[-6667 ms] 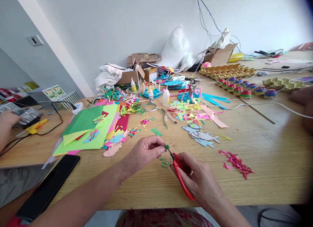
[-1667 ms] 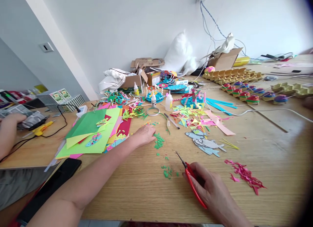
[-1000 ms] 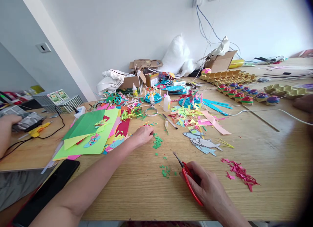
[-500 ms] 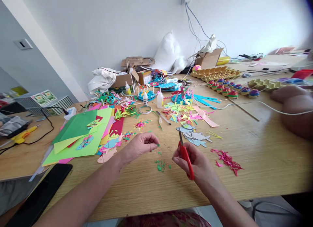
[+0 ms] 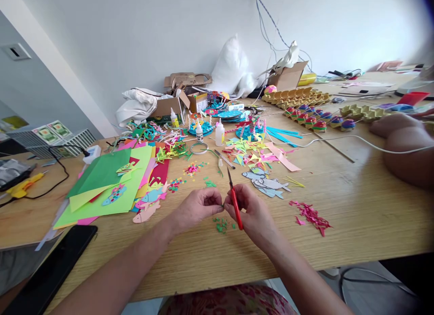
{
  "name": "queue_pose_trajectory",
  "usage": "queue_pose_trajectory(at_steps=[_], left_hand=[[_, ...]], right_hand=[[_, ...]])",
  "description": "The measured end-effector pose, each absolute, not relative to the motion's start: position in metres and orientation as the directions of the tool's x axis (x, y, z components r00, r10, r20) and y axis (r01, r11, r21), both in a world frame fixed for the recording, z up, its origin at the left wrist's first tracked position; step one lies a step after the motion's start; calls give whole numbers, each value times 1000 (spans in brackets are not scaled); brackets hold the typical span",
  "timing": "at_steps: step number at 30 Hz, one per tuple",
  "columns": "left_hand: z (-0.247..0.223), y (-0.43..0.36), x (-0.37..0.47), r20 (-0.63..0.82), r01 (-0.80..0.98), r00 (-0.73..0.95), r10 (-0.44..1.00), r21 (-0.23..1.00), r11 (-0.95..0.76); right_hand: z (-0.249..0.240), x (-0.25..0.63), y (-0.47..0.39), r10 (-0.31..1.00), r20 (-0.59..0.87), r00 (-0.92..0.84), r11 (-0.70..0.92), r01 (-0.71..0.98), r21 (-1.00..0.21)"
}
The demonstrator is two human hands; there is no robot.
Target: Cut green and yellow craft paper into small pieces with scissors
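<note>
My right hand (image 5: pixel 251 211) is closed round red-handled scissors (image 5: pixel 236 210), whose blades point up and away from me. My left hand (image 5: pixel 201 206) pinches a tiny green paper piece, mostly hidden, and its fingertips meet those of the right hand. Just below both hands, small green paper clippings (image 5: pixel 222 225) lie on the wooden table (image 5: pixel 190 265). More green scraps (image 5: pixel 209 183) rest beyond the left hand. Grey paper fish (image 5: pixel 269 186) lie to the right of the scissors, and dark pink paper strips (image 5: pixel 313 219) sit farther right.
Coloured paper sheets (image 5: pixel 101 175) and a black phone (image 5: pixel 54 270) are at the left. Glue bottles (image 5: pixel 220 133) stand behind a roll of tape (image 5: pixel 199 148). Paper scraps (image 5: pixel 247 148) spread across the middle. Painted egg-carton pieces (image 5: pixel 318 125) and another person's arm (image 5: pixel 410 148) are at the right.
My hands have come together, the right one moving left with the scissors. More green scraps now show beyond the left hand. The view has shifted slightly.
</note>
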State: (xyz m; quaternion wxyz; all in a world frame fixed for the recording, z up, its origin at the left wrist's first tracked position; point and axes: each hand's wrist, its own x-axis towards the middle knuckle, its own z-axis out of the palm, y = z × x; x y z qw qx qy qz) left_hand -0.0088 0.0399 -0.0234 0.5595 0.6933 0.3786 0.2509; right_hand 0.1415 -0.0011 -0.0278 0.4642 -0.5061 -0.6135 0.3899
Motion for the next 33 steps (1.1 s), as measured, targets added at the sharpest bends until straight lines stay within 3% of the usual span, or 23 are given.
queue_pose_trajectory(at_steps=[8, 18, 22, 25, 28, 33], left_hand=[[-27, 41, -13, -61, 306, 603, 795, 938, -160], [-20, 41, -13, -73, 274, 563, 823, 956, -103], [-15, 39, -13, -83, 220, 533, 842, 974, -43], [-14, 38, -15, -127, 196, 601, 789, 981, 9], [-17, 37, -16, -131, 212, 651, 747, 977, -14], [-16, 34, -13, -65, 190, 583, 810, 980, -58]], right_hand=[[-29, 142, -3, 981, 179, -75, 194, 322, -927], [-27, 144, -3, 984, 167, -70, 181, 369, -912], [-28, 146, -2, 984, 170, -43, 175, 325, -930], [-27, 147, -2, 982, 181, -45, 187, 275, -943], [-26, 147, -3, 983, 181, -37, 184, 252, -950], [-23, 146, -4, 977, 209, -31, 210, 236, -949]])
